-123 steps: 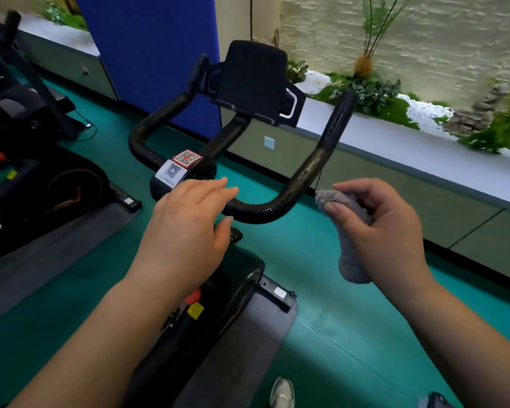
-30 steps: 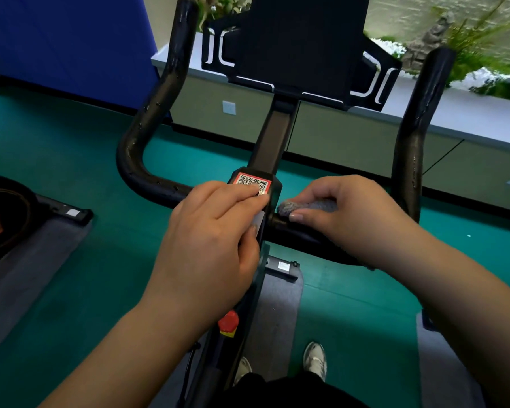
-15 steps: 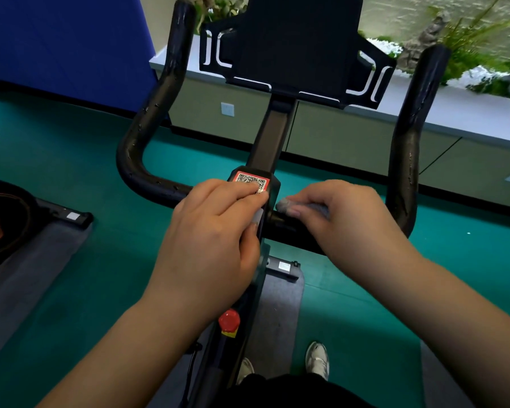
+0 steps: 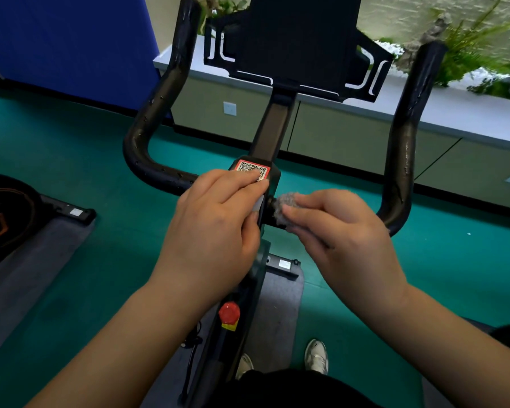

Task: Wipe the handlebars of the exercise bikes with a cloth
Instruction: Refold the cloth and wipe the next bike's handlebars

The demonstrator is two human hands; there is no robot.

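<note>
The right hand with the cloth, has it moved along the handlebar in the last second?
Yes. The right hand slid the cloth leftward along the handlebar, closer to the QR sticker.

Handlebars [image 4: 147, 148] side loops open; centre crowded (clamp block [image 4: 273, 184], tablet holder [image 4: 298, 45] overhead).

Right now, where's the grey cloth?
The fuzzy grey cloth is in the right hand, pressed on the black handlebar just right of the centre clamp.
</note>
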